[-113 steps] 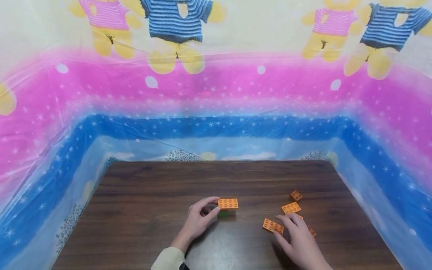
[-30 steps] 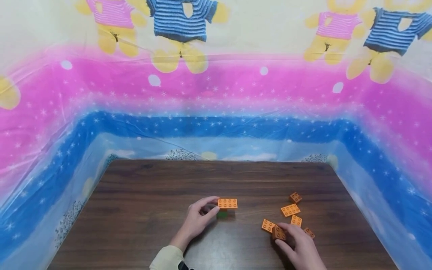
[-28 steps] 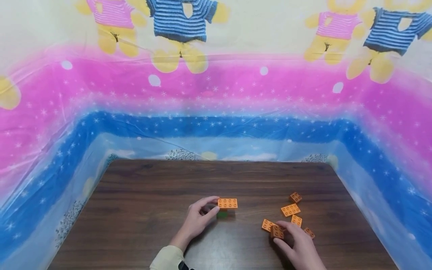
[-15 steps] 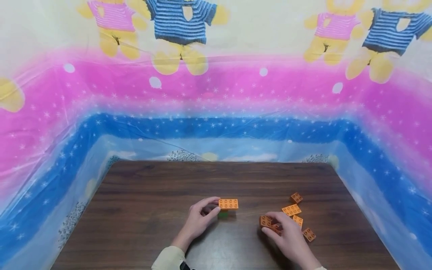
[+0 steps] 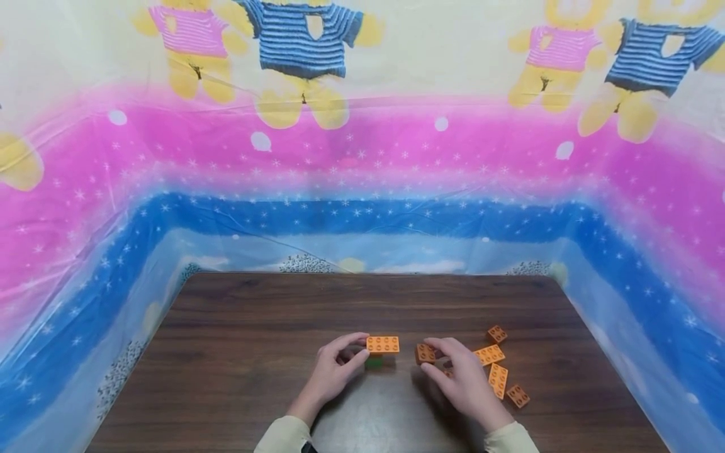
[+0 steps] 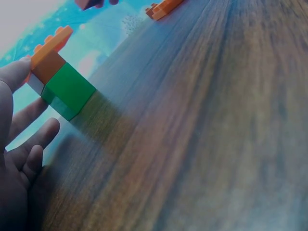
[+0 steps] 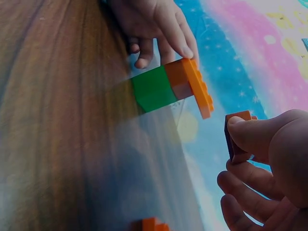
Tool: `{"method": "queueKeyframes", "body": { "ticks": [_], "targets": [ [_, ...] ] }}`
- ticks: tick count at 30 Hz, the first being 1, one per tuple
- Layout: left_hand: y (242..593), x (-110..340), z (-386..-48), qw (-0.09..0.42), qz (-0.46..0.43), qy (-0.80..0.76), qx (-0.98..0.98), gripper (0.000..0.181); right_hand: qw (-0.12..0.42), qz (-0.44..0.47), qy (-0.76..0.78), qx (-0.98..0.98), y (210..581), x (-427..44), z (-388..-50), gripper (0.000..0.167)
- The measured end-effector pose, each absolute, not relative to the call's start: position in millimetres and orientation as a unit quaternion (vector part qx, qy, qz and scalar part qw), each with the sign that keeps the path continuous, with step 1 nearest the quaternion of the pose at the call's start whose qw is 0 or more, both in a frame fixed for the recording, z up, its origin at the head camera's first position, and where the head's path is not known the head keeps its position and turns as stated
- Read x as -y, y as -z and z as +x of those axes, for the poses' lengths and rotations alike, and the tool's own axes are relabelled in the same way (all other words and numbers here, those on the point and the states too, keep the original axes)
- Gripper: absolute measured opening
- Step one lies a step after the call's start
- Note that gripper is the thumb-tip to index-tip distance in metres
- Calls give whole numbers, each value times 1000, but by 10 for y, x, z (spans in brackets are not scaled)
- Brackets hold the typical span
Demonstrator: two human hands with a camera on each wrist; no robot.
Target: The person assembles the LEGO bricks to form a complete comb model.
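Note:
My left hand (image 5: 331,372) holds a small upright stack of toy building bricks between thumb and fingers, at its left side. The stack has a green brick (image 6: 70,91) at the bottom, a brown-orange brick (image 6: 49,67) above it and a flat orange eight-stud brick (image 5: 382,344) on top, jutting out to the right. Thumb and fingers of my right hand (image 5: 461,380) pinch a brown-orange four-stud brick (image 5: 426,353), raised off the table just right of the stack and apart from it. In the right wrist view, this held brick (image 7: 238,132) is partly covered by the thumb.
Right of my right hand lie two flat orange bricks (image 5: 498,380) and two brown-orange four-stud bricks, one farther back (image 5: 497,334) and one nearer (image 5: 518,396). Another orange piece (image 5: 449,372) is mostly hidden beneath the right hand. Everything stands on a dark wooden table (image 5: 272,308).
My right hand has taken up a brown-orange four-stud brick from the loose ones and carried it left and away from me, close to the stack. The left hand and stack stay put.

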State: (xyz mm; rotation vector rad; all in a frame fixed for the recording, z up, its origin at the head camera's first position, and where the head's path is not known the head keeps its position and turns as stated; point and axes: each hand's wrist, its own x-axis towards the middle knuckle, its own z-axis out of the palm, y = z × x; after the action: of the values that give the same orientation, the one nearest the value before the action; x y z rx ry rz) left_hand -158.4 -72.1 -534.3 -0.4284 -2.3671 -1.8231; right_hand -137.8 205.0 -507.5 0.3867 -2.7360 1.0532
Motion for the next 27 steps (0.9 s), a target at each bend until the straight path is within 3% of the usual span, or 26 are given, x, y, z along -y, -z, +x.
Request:
{"method": "queueKeyframes", "body": {
  "ticks": [9,20,27],
  "targets": [
    [5649,767,-1732,64,-152,596,786,30,84,144,-370,914,4982,-1892,-1534,41],
    [5295,730,-1561,62,-148,604,781,29,99,171,-396,897,4964,-1766,-1669,38],
    [5267,728,-1556,66,-150,608,777,28,99,180,-405,891,4962,-1691,-1728,40]
  ]
}}
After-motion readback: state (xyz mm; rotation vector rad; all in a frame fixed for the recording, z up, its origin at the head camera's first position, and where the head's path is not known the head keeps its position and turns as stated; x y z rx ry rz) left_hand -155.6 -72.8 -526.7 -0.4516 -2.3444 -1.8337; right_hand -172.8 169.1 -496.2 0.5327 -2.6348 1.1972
